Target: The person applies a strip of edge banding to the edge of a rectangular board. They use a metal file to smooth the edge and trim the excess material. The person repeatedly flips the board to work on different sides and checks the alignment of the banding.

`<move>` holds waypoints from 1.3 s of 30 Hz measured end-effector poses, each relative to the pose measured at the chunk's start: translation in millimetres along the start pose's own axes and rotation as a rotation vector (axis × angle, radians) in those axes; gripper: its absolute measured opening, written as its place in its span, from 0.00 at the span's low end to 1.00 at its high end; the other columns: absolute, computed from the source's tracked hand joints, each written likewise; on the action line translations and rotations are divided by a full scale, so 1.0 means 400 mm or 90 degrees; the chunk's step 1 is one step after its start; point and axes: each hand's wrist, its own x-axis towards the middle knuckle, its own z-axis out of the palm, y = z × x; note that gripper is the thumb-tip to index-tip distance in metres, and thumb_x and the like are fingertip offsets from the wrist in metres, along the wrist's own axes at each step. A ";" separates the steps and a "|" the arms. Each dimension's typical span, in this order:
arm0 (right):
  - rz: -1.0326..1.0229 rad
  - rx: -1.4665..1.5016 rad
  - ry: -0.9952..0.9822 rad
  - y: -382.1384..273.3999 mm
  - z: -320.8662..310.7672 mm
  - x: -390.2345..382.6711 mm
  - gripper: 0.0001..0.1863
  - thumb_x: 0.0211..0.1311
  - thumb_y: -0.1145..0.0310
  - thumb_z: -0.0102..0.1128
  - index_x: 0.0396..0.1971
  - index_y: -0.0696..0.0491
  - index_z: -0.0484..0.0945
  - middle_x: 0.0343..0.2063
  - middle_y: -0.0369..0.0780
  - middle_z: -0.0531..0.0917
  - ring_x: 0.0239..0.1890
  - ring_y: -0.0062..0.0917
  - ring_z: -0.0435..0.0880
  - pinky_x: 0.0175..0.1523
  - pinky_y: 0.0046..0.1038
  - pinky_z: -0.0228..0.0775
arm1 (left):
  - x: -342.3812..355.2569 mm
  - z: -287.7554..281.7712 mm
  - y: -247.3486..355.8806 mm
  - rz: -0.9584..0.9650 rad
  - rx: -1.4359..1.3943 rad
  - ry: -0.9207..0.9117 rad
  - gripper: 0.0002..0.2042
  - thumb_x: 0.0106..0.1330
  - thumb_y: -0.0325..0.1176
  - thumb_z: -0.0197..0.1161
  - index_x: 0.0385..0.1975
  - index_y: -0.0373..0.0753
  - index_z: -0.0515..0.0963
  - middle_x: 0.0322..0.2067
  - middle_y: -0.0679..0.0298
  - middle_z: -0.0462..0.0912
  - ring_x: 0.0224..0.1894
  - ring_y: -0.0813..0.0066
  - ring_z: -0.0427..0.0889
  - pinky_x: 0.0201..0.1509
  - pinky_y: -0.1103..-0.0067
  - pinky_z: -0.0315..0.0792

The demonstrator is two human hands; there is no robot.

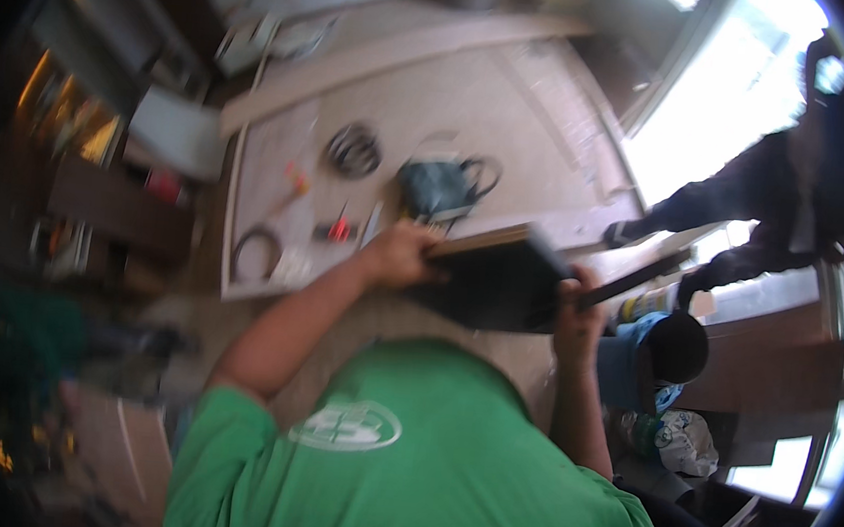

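Observation:
Between my two hands is a dark box-shaped piece with a pale wood-coloured upper edge, held tilted in front of my chest at the table's near side. My left hand grips its left end, the fingers closed around the edge. On the opposite end, my right hand is closed on its side. A narrow dark strip runs up and right from beside my right hand; whether it is part of the piece I cannot tell. Just beyond lies a dark green bag with a looped strap.
On the wooden worktable lie a black coil, a red-handled tool, a tape roll and a long board. Another person in dark clothes reaches in from the right, above a blue bucket.

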 end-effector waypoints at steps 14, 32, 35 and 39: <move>0.594 0.100 -0.097 0.289 -0.025 -0.389 0.23 0.77 0.52 0.53 0.58 0.55 0.75 0.33 0.37 0.83 0.35 0.22 0.83 0.40 0.24 0.74 | 0.043 -0.090 -0.233 0.178 0.514 -0.285 0.04 0.53 0.35 0.65 0.28 0.51 0.80 0.27 0.66 0.85 0.36 0.63 0.86 0.43 0.65 0.73; 0.989 -0.190 -0.090 -0.165 0.351 -1.034 0.17 0.73 0.57 0.58 0.45 0.58 0.80 0.24 0.38 0.83 0.25 0.24 0.82 0.34 0.29 0.74 | 0.289 -0.289 -0.885 0.334 0.504 -0.383 0.03 0.53 0.34 0.69 0.27 0.50 0.84 0.34 0.72 0.84 0.54 0.71 0.74 0.60 0.71 0.64; 1.041 -0.148 -0.021 -0.187 0.371 -1.080 0.17 0.73 0.56 0.57 0.45 0.57 0.80 0.23 0.38 0.83 0.25 0.24 0.81 0.34 0.29 0.73 | 0.301 -0.267 -0.912 0.336 0.502 -0.378 0.04 0.52 0.33 0.68 0.28 0.50 0.85 0.34 0.73 0.84 0.54 0.72 0.74 0.60 0.71 0.64; 1.076 -0.125 0.049 -0.227 0.407 -1.076 0.16 0.74 0.57 0.56 0.43 0.55 0.79 0.20 0.38 0.81 0.21 0.23 0.79 0.31 0.29 0.71 | 0.312 -0.249 -0.930 0.315 0.521 -0.400 0.05 0.52 0.31 0.67 0.28 0.50 0.85 0.35 0.72 0.84 0.54 0.71 0.74 0.60 0.71 0.64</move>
